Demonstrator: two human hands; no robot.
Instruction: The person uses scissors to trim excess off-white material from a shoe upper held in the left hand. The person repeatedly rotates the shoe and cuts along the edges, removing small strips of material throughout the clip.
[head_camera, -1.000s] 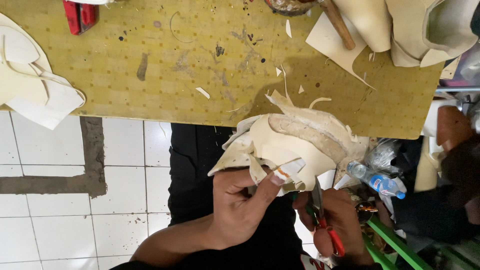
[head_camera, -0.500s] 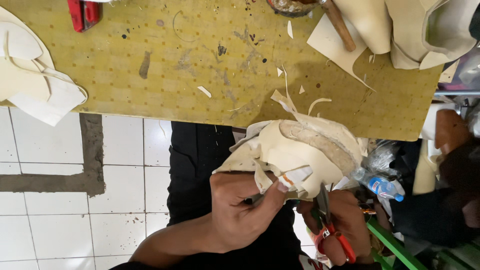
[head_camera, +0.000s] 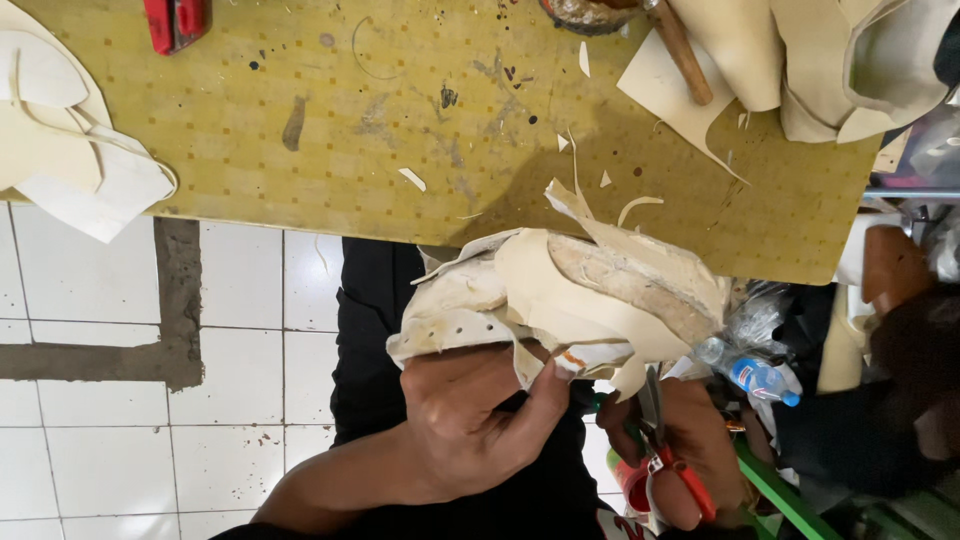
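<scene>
My left hand (head_camera: 470, 420) grips the near edge of a cream leather shoe upper (head_camera: 560, 295), thumb pressed on its underside. The upper is held over my lap, just below the table edge, with loose strips curling off its top. My right hand (head_camera: 680, 455) holds red-handled scissors (head_camera: 665, 440), their blades pointing up into the lower edge of the leather. A narrow cream trimming hangs near the blades.
A yellow-green cutting mat (head_camera: 400, 120) covers the table, dotted with leather scraps. Cream cut pieces (head_camera: 70, 150) lie at its left edge, more leather pieces (head_camera: 830, 60) and a wooden handle (head_camera: 685, 55) at the top right. A plastic bottle (head_camera: 750, 370) lies right of my hands. White tiled floor (head_camera: 100, 420) below.
My left hand has shifted its grip, the thumb now pressed under the upper. The upper has turned slightly, and the scissors have come up into the leather's edge.
</scene>
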